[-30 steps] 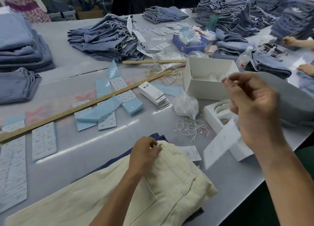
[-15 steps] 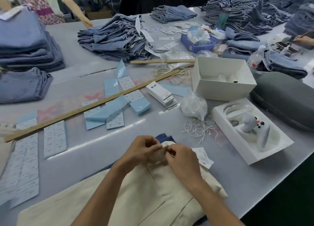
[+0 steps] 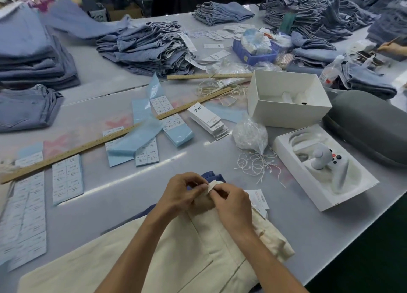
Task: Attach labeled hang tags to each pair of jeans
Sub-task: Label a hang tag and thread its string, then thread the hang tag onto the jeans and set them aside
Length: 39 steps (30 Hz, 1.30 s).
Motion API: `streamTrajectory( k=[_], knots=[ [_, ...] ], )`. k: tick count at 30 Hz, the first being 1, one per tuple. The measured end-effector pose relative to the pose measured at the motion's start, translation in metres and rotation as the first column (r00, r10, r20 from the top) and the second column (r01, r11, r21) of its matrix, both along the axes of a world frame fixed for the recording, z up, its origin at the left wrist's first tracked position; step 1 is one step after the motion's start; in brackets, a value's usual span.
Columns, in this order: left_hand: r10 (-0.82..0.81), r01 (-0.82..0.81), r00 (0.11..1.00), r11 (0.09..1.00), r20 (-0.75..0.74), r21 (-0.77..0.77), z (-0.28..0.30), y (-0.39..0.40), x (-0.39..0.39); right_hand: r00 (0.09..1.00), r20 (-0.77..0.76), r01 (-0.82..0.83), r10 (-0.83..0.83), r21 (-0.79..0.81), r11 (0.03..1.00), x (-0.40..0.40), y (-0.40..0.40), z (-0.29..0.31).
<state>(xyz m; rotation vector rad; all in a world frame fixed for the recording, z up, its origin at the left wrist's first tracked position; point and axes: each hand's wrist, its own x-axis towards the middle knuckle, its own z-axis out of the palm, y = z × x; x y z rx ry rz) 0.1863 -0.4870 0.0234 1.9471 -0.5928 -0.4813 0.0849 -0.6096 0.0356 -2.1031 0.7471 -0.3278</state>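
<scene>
A pair of cream jeans (image 3: 176, 253) lies folded on the grey table (image 3: 319, 233) near its front edge, on top of a dark blue garment (image 3: 214, 176). My left hand (image 3: 182, 191) pinches the cream waistband at its far corner. My right hand (image 3: 231, 204) meets it there, fingers curled and pinching the same bit of fabric. A white hang tag (image 3: 258, 199) lies on the table just right of my right hand, partly under the jeans. A stack of white hang tags (image 3: 208, 119) and loose white tag strings (image 3: 256, 163) lie farther out.
Two wooden rulers (image 3: 114, 136) and blue label sheets (image 3: 68, 178) cover the left and middle. A white open box (image 3: 286, 98), a tray with a white controller (image 3: 323, 167) and a grey case (image 3: 370, 125) stand on the right. Stacks of blue jeans (image 3: 149, 48) fill the back.
My right hand came down from mid-air at the right, where it held the tag, to meet my left hand at the waistband. The tag now lies beside the jeans.
</scene>
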Motion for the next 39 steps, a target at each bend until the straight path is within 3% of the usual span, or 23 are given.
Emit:
streamTrajectory(
  k=[3, 6, 8, 10, 12, 15, 18, 21, 24, 30, 33, 36, 39],
  knots=[
    [0.106, -0.106, 0.994, 0.994, 0.000, -0.020, -0.006, -0.005, -0.008, 0.997, -0.014, -0.079, 0.078, -0.113, 0.990, -0.001, 0.000, 0.009],
    [0.266, -0.340, 0.925, 0.898, -0.271, -0.280, 0.001, 0.000, -0.013, 0.931, 0.335, -0.002, 0.146, -0.396, 0.918, -0.013, -0.013, 0.025],
    [0.294, -0.438, 0.882, 0.800, -0.368, -0.411, 0.013, 0.009, -0.010, 0.890, 0.430, 0.032, 0.153, -0.393, 0.919, -0.022, -0.036, 0.029],
    [0.275, -0.473, 0.863, 0.736, -0.424, -0.485, 0.026, 0.017, -0.007, 0.970, 0.188, -0.113, 0.152, -0.203, 0.973, -0.029, -0.060, 0.028],
    [0.242, -0.503, 0.838, 0.692, -0.489, -0.519, 0.036, 0.022, -0.007, 0.960, -0.114, -0.255, 0.256, 0.024, 0.967, -0.035, -0.073, 0.020],
    [0.208, -0.510, 0.831, 0.654, -0.515, -0.559, 0.047, 0.023, -0.008, 0.948, -0.094, -0.288, 0.304, 0.151, 0.946, -0.038, -0.074, 0.010],
    [0.240, -0.476, 0.864, 0.676, -0.443, -0.562, 0.054, 0.022, -0.009, 0.943, -0.084, -0.322, 0.322, 0.025, 0.947, -0.032, -0.068, 0.013],
    [0.271, -0.434, 0.895, 0.715, -0.354, -0.548, 0.059, 0.019, -0.011, 0.885, -0.192, -0.460, 0.425, -0.213, 0.862, -0.019, -0.060, 0.018],
    [0.254, -0.391, 0.915, 0.749, -0.313, -0.535, 0.061, 0.016, -0.014, 0.890, -0.133, -0.455, 0.435, -0.309, 0.835, -0.007, -0.054, 0.021],
    [0.275, -0.373, 0.924, 0.799, -0.265, -0.471, 0.052, 0.017, -0.022, 0.927, 0.044, -0.375, 0.373, 0.051, 0.926, -0.003, -0.054, 0.013],
    [0.226, -0.298, 0.950, 0.860, -0.214, -0.414, 0.046, 0.016, -0.024, 0.941, 0.015, -0.337, 0.337, 0.073, 0.939, 0.003, -0.056, 0.006],
    [0.219, -0.255, 0.966, 0.898, -0.139, -0.360, 0.042, 0.011, -0.024, 0.959, -0.026, -0.267, 0.281, 0.232, 0.935, 0.012, -0.056, 0.004],
    [0.243, -0.258, 0.966, 0.909, -0.086, -0.327, 0.039, 0.004, -0.024, 0.969, -0.048, -0.224, 0.242, 0.239, 0.945, 0.015, -0.056, -0.003]
  ],
)
